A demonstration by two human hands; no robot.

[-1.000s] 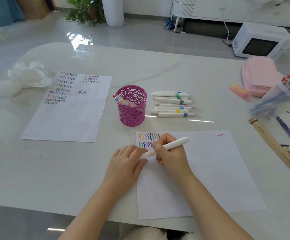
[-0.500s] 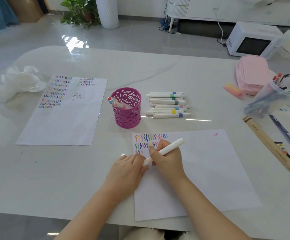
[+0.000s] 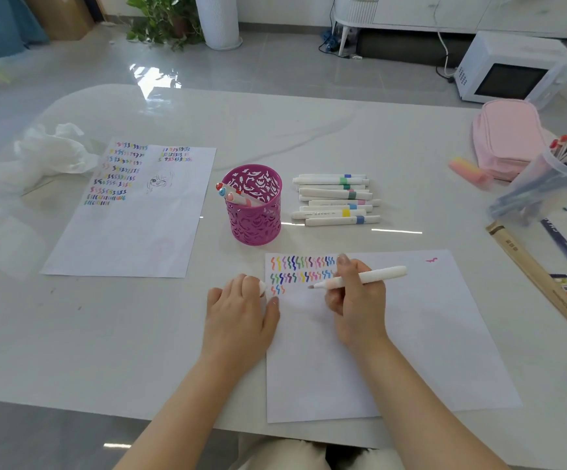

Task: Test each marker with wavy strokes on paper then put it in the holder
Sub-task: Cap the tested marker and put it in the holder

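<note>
My right hand (image 3: 356,300) grips a white marker (image 3: 377,275), uncapped, its tip hovering just right of the third row of wavy strokes on the near sheet of paper (image 3: 411,334). My left hand (image 3: 241,310) rests at the sheet's left edge with the marker's white cap (image 3: 261,288) between its fingers. Beyond the sheet stands a magenta cut-out holder (image 3: 256,212) with three markers leaning on its left rim. Several white markers (image 3: 334,200) lie in a pile right of the holder.
A second sheet (image 3: 133,215) covered in strokes lies at the left, with crumpled white plastic (image 3: 45,157) beyond it. At the right are a pink pencil case (image 3: 506,137), a clear tub of pens (image 3: 553,184), a pink eraser (image 3: 468,169) and a wooden ruler (image 3: 539,279).
The cap came off the marker: my left hand pulled it away to the left, and my right hand turned the bare tip toward the strokes.
</note>
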